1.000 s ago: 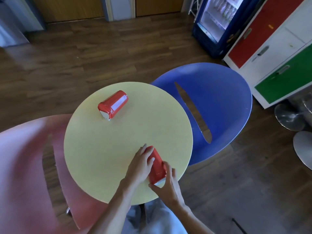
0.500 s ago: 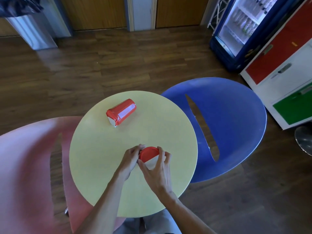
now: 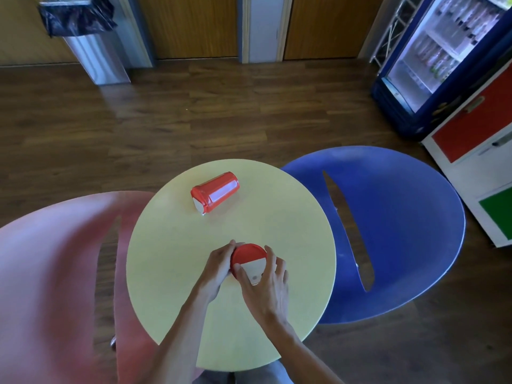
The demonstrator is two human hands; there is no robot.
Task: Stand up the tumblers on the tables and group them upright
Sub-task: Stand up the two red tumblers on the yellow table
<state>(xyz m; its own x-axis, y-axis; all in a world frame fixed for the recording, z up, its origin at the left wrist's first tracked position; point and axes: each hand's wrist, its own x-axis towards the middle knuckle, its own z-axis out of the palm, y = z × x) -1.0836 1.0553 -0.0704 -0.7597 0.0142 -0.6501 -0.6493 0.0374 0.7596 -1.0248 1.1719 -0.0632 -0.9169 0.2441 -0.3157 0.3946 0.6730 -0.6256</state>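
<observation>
A red tumbler (image 3: pixel 247 255) with a red-and-white lid stands upright near the middle front of the round yellow table (image 3: pixel 171 273); I see its lid from above. My left hand (image 3: pixel 219 266) holds its left side and my right hand (image 3: pixel 266 286) wraps its right and near side. A second red tumbler (image 3: pixel 215 192) with a pale label lies on its side at the far part of the table, its lid end pointing toward the near left, well apart from both hands.
A pink chair (image 3: pixel 55 273) stands close on the left of the table and a blue chair (image 3: pixel 393 223) on the right. Farther off are a drinks fridge (image 3: pixel 443 56), a coloured cabinet (image 3: pixel 482 162) and a bin (image 3: pixel 88 42) on the wooden floor.
The near tumbler lay on its side under both hands a second ago; it has been tipped up and now stands upright in my hands. The far tumbler has not moved on the table.
</observation>
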